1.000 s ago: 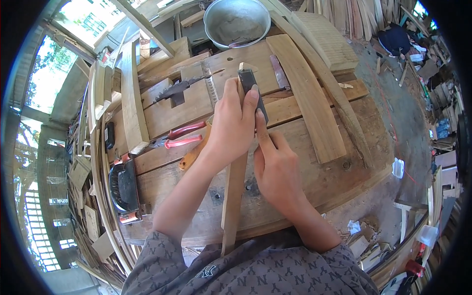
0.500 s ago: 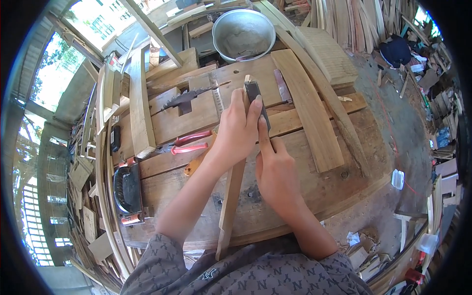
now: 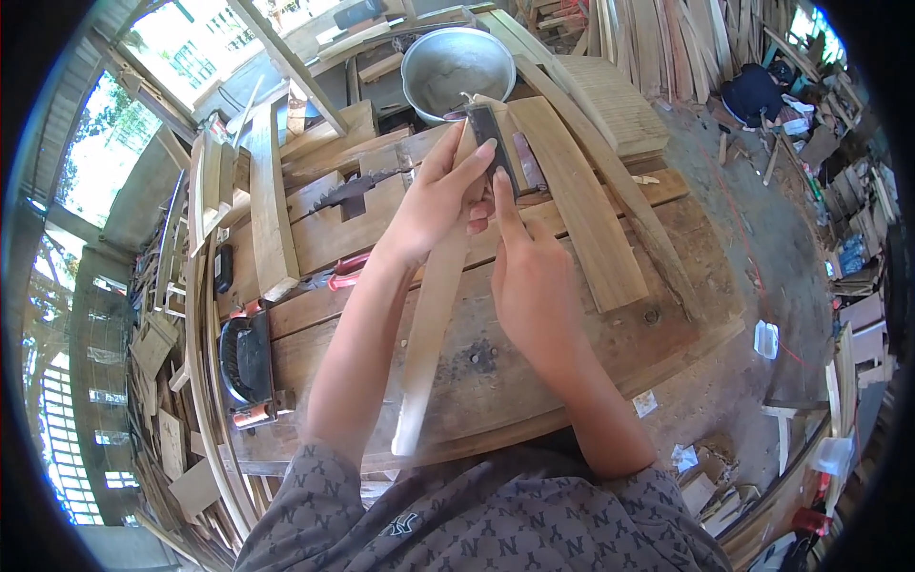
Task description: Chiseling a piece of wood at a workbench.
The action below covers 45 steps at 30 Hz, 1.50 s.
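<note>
A long, narrow wooden strip slants from near my shirt up toward the far side of the bench. My left hand is wrapped around its upper part, thumb reaching onto a dark flat bar. That bar lies along the strip's far end; its exact kind is unclear. My right hand is closed at the bar's lower end, its index finger stretched along it. Left of the strip lie red-handled pliers, partly hidden by my left forearm. A thin curl of something light shows at the strip's far tip.
Beyond my hands a round metal basin stands on the wooden bench. Wide boards lie to the right, and another board to the left. A jagged dark saw blade and a black-handled tool rest at left.
The strip, the dark bar and both hands have moved farther from my body. The strip's near end has drawn away from my shirt and swung slightly left. The pliers are now more covered.
</note>
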Tool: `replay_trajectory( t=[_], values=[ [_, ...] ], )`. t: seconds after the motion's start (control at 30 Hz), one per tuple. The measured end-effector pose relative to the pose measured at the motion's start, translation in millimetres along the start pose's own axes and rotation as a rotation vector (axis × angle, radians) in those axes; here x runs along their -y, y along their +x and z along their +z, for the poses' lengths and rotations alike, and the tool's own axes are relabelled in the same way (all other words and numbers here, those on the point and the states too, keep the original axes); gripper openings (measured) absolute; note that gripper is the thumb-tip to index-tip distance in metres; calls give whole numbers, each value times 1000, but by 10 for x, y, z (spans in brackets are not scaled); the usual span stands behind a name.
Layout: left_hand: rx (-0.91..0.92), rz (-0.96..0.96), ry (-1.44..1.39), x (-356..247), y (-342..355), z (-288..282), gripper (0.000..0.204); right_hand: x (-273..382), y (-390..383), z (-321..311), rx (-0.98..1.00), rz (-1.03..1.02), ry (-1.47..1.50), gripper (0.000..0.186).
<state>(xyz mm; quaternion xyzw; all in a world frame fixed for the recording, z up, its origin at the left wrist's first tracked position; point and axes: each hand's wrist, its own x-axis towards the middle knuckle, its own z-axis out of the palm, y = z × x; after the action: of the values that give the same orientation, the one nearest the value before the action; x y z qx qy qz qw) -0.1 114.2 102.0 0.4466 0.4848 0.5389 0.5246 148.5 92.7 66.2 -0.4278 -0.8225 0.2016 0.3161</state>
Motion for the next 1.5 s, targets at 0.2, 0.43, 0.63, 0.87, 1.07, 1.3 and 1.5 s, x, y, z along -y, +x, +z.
replay_trajectory(
  t=[0.2,0.43,0.63,0.87,1.07,1.3,1.5],
  values=[
    [-35,13,40,55,-140,13,30,-333,217,-98,-222,9,49,62],
    [-112,145,133,-38,-95,41,30,-224,48,-199,-183,-186,236,60],
    [-83,99,-106,-65,-109,-6,42,-68,-87,-227,-134,-191,282,55],
    [-61,132,-103,-86,-143,87,42,-32,-161,-241,-16,-197,277,66],
    [-18,195,-126,-39,-116,49,30,20,-161,-286,8,-180,173,67],
    [3,214,-93,-34,-114,51,34,35,-185,-328,18,-137,203,66],
    [-33,168,38,-72,-189,57,53,21,-203,-376,48,-116,205,66]
  ],
)
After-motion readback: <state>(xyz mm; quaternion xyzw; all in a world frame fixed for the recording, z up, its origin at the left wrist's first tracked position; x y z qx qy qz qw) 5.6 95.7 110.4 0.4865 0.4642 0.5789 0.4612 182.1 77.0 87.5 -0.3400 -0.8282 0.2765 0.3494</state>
